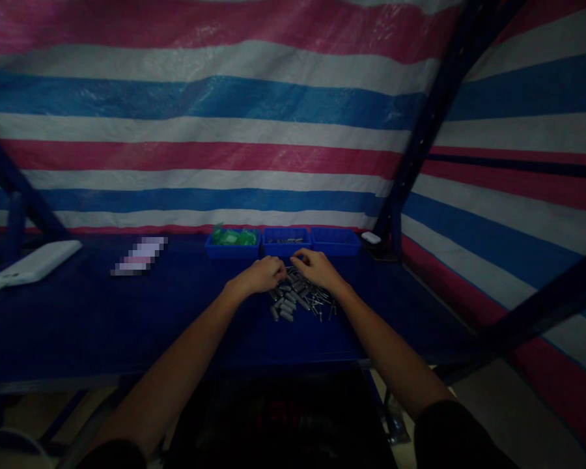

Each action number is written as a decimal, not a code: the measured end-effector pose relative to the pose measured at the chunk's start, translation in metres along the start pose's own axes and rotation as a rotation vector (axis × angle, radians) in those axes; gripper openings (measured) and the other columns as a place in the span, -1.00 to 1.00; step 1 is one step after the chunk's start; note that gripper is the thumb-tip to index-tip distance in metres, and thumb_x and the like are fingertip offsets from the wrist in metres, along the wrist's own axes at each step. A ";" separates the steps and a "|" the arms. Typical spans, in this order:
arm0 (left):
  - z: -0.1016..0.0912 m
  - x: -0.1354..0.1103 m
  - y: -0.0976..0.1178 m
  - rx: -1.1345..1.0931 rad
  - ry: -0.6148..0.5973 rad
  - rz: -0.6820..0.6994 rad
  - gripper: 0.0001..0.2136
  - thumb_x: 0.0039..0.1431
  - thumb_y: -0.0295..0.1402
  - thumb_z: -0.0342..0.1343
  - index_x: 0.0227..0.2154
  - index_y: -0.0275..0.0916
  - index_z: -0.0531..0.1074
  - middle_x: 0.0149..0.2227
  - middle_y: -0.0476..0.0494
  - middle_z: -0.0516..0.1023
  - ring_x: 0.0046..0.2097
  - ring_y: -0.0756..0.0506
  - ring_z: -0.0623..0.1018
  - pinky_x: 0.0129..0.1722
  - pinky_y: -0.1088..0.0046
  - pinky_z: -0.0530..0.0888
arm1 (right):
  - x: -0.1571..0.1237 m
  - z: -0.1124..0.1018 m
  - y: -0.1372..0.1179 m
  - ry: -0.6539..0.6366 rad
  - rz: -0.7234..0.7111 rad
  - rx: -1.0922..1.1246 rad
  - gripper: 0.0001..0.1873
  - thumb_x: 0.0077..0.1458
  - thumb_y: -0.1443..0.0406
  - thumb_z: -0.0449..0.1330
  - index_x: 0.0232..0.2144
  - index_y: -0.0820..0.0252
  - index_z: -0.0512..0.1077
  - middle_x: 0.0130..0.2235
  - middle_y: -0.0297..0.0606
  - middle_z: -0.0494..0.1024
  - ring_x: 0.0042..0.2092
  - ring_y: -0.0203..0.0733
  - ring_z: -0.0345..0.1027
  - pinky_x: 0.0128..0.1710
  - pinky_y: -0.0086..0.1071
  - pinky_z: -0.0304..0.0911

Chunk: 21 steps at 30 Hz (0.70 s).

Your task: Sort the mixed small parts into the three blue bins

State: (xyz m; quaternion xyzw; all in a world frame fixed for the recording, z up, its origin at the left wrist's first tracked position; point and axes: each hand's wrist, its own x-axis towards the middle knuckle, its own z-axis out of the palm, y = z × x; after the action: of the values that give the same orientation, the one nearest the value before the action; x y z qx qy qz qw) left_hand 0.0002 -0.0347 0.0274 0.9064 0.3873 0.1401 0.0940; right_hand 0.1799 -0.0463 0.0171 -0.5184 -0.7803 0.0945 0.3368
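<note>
I note grey cylinders [289, 304] and slim metallic pins [318, 301] lying flat, axes mixed; left hand [266, 273], right hand [316, 267] half-curled, contents I cannot tell.

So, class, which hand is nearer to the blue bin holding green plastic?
Left. The left hand is in front of that blue bin, slightly to its right; the right hand is farther right, at the pile of small metal parts.

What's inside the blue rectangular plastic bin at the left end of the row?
Crumpled, shiny green plastic pokes above the rim of that blue bin. The bin's bottom, and anything under the plastic, is covered.
</note>
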 end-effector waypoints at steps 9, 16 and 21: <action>-0.003 -0.002 0.009 0.031 -0.163 0.006 -0.90 0.00 -0.33 0.09 -0.41 -0.16 0.48 -0.26 -0.10 0.50 -0.15 -0.14 0.44 -0.20 0.41 0.29 | -0.002 0.001 -0.004 -0.022 -0.011 0.009 -0.72 0.08 0.15 0.03 -0.33 0.20 0.44 -0.56 -0.38 0.41 -0.51 -0.36 0.25 -0.52 -0.51 0.01; -0.003 0.004 -0.009 -0.436 0.045 -0.125 -0.83 0.08 -0.32 -0.02 -0.30 -0.29 0.35 -0.44 -0.07 0.48 -0.38 -0.03 0.46 -0.40 0.51 0.33 | -0.006 -0.004 -0.011 -0.065 -0.118 0.068 -0.72 0.01 0.23 0.13 -0.19 0.19 0.37 -0.57 -0.45 0.34 -0.53 -0.37 0.21 -0.51 -0.52 0.02; -0.004 0.003 -0.008 -0.804 0.096 -0.121 -0.79 0.12 -0.41 -0.09 -0.16 -0.25 0.13 -0.55 0.08 0.38 -0.47 0.03 0.43 -0.45 0.55 0.29 | -0.008 -0.007 -0.020 -0.038 -0.215 -0.013 -0.78 -0.02 0.34 0.15 -0.24 0.18 0.35 -0.52 -0.43 0.35 -0.48 -0.36 0.19 -0.49 -0.52 -0.01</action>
State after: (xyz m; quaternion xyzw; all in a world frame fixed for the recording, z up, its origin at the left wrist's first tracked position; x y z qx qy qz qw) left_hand -0.0043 -0.0270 0.0295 0.7656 0.3582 0.3168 0.4304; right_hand 0.1712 -0.0638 0.0294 -0.4320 -0.8382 0.0624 0.3269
